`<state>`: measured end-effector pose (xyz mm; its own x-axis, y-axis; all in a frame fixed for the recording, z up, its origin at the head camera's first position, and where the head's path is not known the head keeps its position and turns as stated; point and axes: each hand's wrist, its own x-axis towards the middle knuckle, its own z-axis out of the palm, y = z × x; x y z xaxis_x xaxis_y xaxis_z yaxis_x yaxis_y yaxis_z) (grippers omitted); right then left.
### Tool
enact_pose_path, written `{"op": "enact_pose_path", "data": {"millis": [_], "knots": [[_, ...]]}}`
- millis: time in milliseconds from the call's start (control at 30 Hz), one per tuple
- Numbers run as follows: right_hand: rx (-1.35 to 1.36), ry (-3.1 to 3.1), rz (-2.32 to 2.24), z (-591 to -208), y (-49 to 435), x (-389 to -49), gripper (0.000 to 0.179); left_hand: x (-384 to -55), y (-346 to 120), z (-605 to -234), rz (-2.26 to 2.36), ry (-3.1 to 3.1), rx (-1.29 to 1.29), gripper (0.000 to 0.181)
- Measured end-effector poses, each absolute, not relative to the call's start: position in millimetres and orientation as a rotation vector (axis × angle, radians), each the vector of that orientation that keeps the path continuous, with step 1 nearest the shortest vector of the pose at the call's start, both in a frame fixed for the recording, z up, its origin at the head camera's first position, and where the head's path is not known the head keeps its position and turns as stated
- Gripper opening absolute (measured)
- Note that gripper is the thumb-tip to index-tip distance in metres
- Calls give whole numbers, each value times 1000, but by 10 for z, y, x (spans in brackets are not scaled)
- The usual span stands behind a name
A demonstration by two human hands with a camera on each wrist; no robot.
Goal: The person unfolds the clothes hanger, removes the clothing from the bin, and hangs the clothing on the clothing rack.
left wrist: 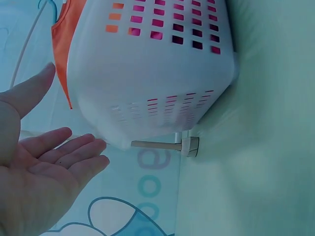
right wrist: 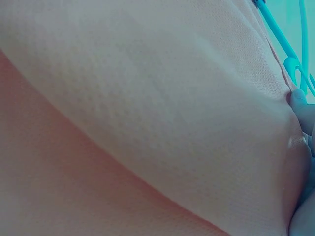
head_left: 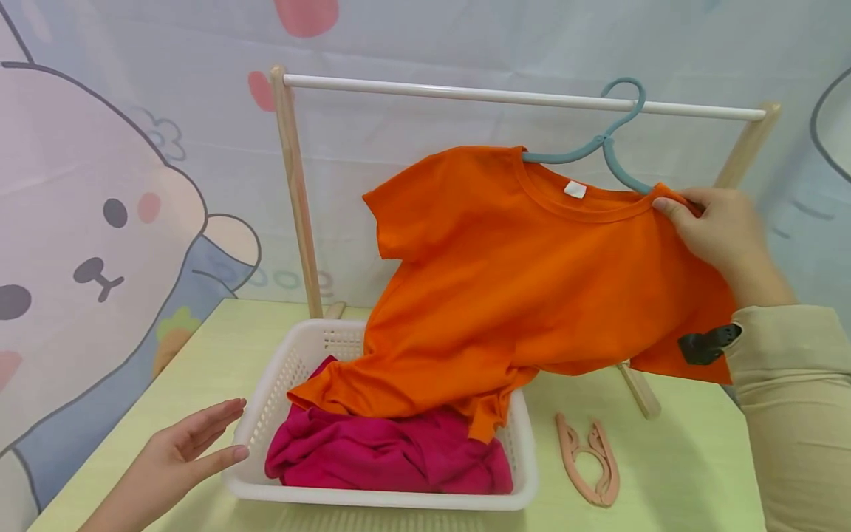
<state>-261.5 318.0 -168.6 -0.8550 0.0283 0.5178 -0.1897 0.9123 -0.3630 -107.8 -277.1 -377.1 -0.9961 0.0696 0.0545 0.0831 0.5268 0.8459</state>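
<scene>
My right hand (head_left: 723, 225) pinches the shoulder of an orange T-shirt (head_left: 479, 244) beside its neckline. A blue hanger (head_left: 578, 154) runs into the neck of the shirt, its arms hidden in the fabric, and its hook overlaps the white rail (head_left: 452, 91) in the head view. The lower hem of the shirt droops into a white basket (head_left: 528, 462), over a magenta garment (head_left: 392, 454). In the right wrist view, fabric fills most of the picture and fingertips (right wrist: 300, 105) show at the edge. My left hand (head_left: 176, 454) is held beside the basket with fingers extended, holding nothing.
The rail spans two wooden posts (head_left: 298, 192) on the pale yellow table (head_left: 691, 458). A folded peach hanger (head_left: 590, 462) lies right of the basket. A wooden foot (head_left: 640, 391) of the rack sticks forward behind it. A printed cloth (head_left: 166, 44) hangs at the back.
</scene>
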Motion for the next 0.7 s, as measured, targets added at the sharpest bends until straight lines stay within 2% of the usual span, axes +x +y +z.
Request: {"op": "enact_pose_path", "data": {"millis": [467, 700], "knots": [[37, -2595, 574, -1763, 3401, -2618, 64, -1021, -2731, -3909, -1616, -2812, -146, 84], [-42, -2583, 506, -1809, 3535, -2615, 63, -1018, -2740, -3950, -1624, -2770, -209, 84]]}}
